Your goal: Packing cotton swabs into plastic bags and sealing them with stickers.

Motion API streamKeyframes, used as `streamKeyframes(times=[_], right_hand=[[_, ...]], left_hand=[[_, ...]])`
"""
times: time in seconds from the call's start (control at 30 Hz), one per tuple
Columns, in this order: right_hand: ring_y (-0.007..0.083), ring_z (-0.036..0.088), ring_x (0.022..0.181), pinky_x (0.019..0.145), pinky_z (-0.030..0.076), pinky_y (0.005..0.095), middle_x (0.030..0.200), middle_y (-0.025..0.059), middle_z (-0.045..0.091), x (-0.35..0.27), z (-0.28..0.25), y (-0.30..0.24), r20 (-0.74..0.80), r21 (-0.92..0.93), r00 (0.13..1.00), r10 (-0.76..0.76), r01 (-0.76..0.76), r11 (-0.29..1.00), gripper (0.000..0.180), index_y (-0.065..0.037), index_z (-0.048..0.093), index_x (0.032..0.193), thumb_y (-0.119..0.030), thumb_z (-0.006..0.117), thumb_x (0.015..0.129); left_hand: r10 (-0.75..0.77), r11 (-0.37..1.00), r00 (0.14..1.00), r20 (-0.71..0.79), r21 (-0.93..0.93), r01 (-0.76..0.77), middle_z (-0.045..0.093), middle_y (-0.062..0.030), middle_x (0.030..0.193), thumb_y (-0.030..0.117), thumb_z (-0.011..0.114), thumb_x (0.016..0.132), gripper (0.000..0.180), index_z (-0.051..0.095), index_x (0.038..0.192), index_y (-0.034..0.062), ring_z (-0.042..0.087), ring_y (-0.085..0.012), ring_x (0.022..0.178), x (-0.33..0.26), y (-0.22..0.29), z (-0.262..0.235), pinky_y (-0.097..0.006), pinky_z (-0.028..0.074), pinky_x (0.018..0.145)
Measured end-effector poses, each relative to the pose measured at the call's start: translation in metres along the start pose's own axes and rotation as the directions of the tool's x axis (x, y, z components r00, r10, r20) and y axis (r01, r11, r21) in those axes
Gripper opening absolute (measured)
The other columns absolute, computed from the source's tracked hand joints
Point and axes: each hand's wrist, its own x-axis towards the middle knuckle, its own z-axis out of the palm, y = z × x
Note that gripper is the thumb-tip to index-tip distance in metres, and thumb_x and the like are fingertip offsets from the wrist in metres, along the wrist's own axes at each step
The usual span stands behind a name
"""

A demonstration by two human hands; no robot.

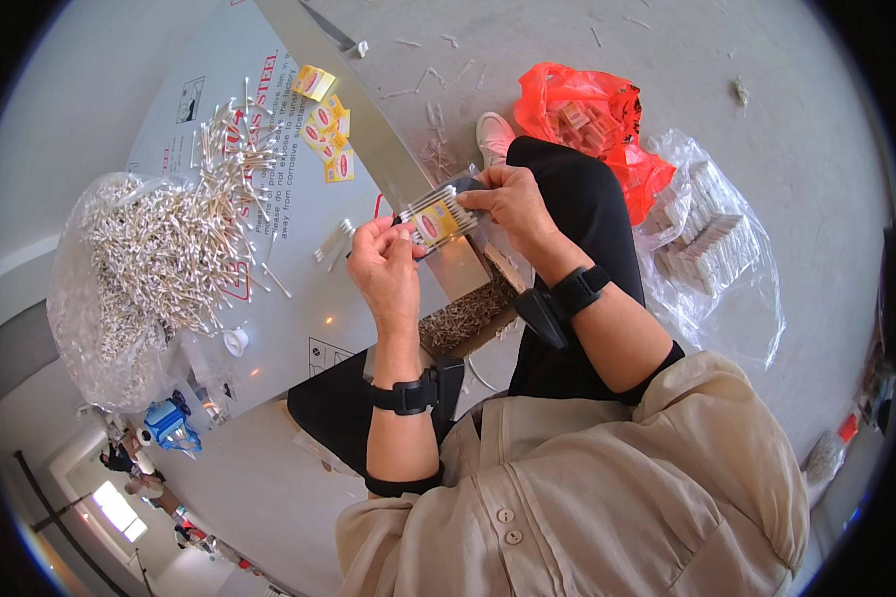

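Both hands are gripping. The left hand (386,267) pinches the lower-left end of a swab pack (434,223) between thumb and fingers; the right hand (516,211) grips the upper-right end. The pack is held tilted, above the edge of the worktop (304,289) and over the person's lap. It contains a row of white-tipped swabs with a yellow card lying over them. This unit is judged partly assembled: swabs and card are together, but whether the clear wrapping is closed cannot be told.

Below the hands, an open cardboard box (507,271) contains many small, brownish swab-like pieces.

On the worktop, just left of the left hand, lies a small bunch of swabs (335,242). Farther up are loose yellow cards (327,136) and a card stack (314,83), not yet placed in packs. At the far left, a large heap of swabs (134,249) spills from a clear bag; most loose stock therefore appears unpacked.

On the floor to the right, a red bag (540,98) holds small packages, and a transparent bag (757,313) holds stacked white packs, judged to be finished units.
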Motion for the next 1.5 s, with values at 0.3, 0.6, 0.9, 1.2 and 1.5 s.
streamKeyframes(times=[0.3,0.6,0.9,1.2,1.5], right_hand=[[0.0086,0.054,0.06,0.055,0.042,0.0234,0.068,0.0011,0.061,0.002,-0.001,0.003,0.004,0.016,0.999,-0.033,0.033,0.999,0.012,0.0,0.064,0.073,0.002,0.075,0.073],[0.0089,0.054,0.061,0.056,0.043,0.0236,0.07,0.0017,0.062,0.002,0.0,0.003,-0.005,-0.009,1.0,-0.019,0.019,1.0,0.01,0.001,0.065,0.075,0.002,0.075,0.073],[0.0088,0.054,0.06,0.055,0.042,0.0231,0.07,0.0015,0.062,0.0,0.0,0.001,0.003,0.008,1.0,-0.014,0.014,1.0,0.01,0.002,0.065,0.076,0.002,0.075,0.073],[0.0095,0.056,0.063,0.058,0.044,0.0236,0.072,0.0028,0.063,0.002,-0.001,0.004,0.018,0.013,1.0,-0.003,0.003,1.0,0.01,0.003,0.066,0.078,0.003,0.074,0.073],[0.0098,0.056,0.063,0.058,0.045,0.0243,0.072,0.0028,0.063,-0.001,0.0,0.0,0.017,-0.012,1.0,-0.015,0.015,1.0,0.009,0.003,0.066,0.077,0.002,0.074,0.073]], left_hand=[[-0.067,0.998,0.997,-0.026,0.011,0.067,0.069,-0.0177,0.092,-0.001,0.058,0.088,0.024,0.052,0.109,-0.0081,0.062,-0.0123,0.062,-0.004,0.007,0.002,-0.021,0.044,0.051],[-0.082,0.997,0.997,-0.002,-0.005,0.082,0.069,-0.0172,0.089,0.0,0.058,0.088,0.022,0.053,0.108,-0.0087,0.062,-0.0128,0.06,-0.005,0.009,0.0,-0.021,0.043,0.048],[-0.122,0.992,0.992,-0.012,-0.029,0.122,0.069,-0.0155,0.087,0.003,0.06,0.088,0.027,0.052,0.11,-0.01,0.065,-0.0143,0.06,-0.008,0.011,-0.002,-0.021,0.042,0.044],[-0.186,0.976,0.982,0.026,-0.113,0.187,0.069,-0.0192,0.089,0.003,0.059,0.089,0.034,0.048,0.116,-0.0145,0.065,-0.0162,0.058,-0.008,0.015,-0.005,-0.021,0.04,0.042],[-0.263,0.935,0.964,0.05,-0.234,0.267,0.067,-0.0232,0.093,0.005,0.059,0.089,0.029,0.054,0.114,-0.0089,0.065,-0.0196,0.06,-0.007,0.014,-0.01,-0.022,0.042,0.043]])
